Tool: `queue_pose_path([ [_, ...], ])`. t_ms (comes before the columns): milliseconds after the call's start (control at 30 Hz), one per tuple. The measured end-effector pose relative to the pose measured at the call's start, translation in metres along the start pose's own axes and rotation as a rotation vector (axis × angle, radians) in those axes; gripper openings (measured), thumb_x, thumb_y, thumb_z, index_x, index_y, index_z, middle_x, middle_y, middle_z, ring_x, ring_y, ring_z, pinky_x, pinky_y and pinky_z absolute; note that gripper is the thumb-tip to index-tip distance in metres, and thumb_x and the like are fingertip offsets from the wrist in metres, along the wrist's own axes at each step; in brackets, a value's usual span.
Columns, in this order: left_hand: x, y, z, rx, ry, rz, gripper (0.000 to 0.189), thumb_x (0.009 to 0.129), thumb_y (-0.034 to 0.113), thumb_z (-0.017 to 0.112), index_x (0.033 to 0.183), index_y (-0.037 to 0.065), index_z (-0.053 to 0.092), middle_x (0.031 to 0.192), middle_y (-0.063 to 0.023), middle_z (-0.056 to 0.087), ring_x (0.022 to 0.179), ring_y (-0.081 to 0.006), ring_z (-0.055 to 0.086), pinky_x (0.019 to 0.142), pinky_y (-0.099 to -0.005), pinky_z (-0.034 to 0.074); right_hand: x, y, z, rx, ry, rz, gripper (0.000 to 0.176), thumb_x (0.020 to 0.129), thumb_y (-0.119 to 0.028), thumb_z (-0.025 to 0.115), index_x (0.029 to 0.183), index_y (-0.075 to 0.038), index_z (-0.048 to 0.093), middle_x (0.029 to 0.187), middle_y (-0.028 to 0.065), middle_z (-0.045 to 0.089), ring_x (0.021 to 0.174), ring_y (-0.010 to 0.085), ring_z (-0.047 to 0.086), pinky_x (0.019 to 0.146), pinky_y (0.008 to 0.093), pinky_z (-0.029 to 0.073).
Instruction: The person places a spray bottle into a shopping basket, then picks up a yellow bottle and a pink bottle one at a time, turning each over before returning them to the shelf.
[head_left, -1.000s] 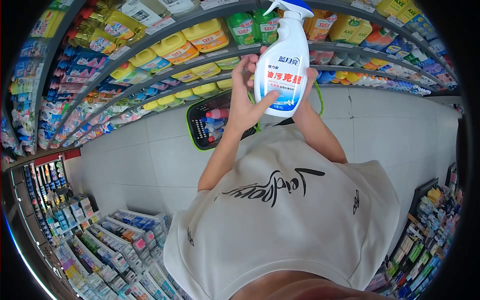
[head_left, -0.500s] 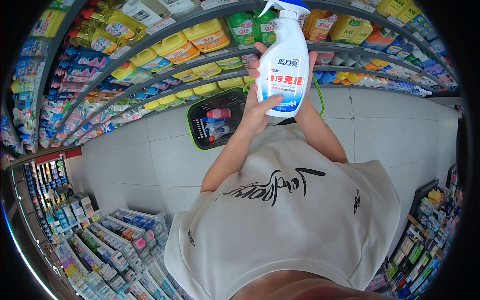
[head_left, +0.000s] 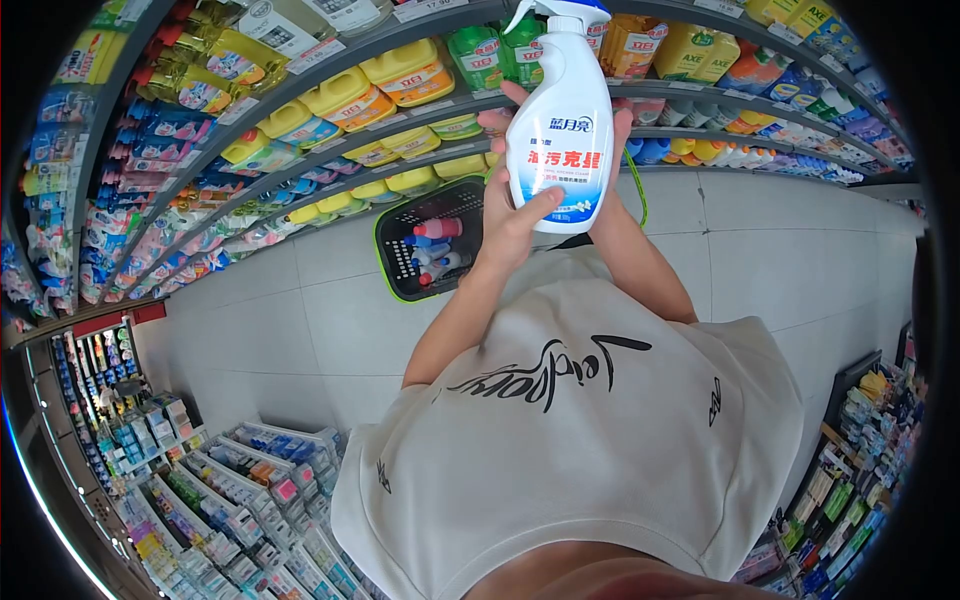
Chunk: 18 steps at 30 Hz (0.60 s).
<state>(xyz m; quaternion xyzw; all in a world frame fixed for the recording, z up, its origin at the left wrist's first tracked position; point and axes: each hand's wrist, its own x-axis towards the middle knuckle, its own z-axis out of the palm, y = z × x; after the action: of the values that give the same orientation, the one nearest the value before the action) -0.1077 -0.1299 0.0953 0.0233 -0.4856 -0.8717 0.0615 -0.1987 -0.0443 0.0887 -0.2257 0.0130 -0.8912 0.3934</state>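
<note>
White spray bottle lettered 蓝月亮 and 油污克星, hands clamped around it, AXE bottles shelved beyond

We are seeing a white spray bottle wearing a blue and white top, red and dark blue characters and a blue lower label. We are noticing a black basket showing a bright green rim, an off-white shirt carrying black script, yellow jugs bearing orange labels, and pale grey floor tiles showing darker lines
</note>
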Motion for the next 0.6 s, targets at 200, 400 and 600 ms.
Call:
queue_pose_path([
  [200, -0.002, -0.001, 0.001, 0.038, -0.003, 0.034, 0.047, 0.078, 0.006, 0.068, 0.120, -0.007, 0.050, 0.109, -0.0142, 0.063, 0.096, -0.0181, 0.063, 0.086, -0.0303, 0.050, -0.004, -0.001, 0.003, 0.006, -0.002, 0.025, 0.122, 0.067, -0.086, 0.048, 0.146, 0.002, 0.019, 0.137, 0.0323, 0.038, 0.114, 0.0407, 0.053, 0.088, 0.0498, 0.049],
  [400, -0.006, -0.001, 0.000, 0.048, -0.006, 0.041, 0.049, 0.077, 0.006, 0.070, 0.120, -0.007, 0.049, 0.109, -0.0145, 0.063, 0.097, -0.0183, 0.063, 0.086, -0.0305, 0.050, -0.005, 0.000, 0.001, 0.056, -0.089, 0.031, 0.121, 0.068, -0.085, 0.048, 0.146, 0.003, 0.018, 0.136, 0.0326, 0.039, 0.117, 0.0417, 0.051, 0.088, 0.0527, 0.049],
  [600, -0.010, -0.001, 0.001, 0.092, 0.005, 0.060, 0.050, 0.076, 0.005, 0.070, 0.120, -0.005, 0.046, 0.109, -0.0156, 0.062, 0.098, -0.0191, 0.063, 0.087, -0.0310, 0.050, -0.007, 0.003, 0.006, 0.088, -0.091, 0.040, 0.120, 0.070, -0.085, 0.047, 0.146, 0.004, 0.019, 0.135, 0.0336, 0.039, 0.114, 0.0410, 0.052, 0.087, 0.0532, 0.049],
])
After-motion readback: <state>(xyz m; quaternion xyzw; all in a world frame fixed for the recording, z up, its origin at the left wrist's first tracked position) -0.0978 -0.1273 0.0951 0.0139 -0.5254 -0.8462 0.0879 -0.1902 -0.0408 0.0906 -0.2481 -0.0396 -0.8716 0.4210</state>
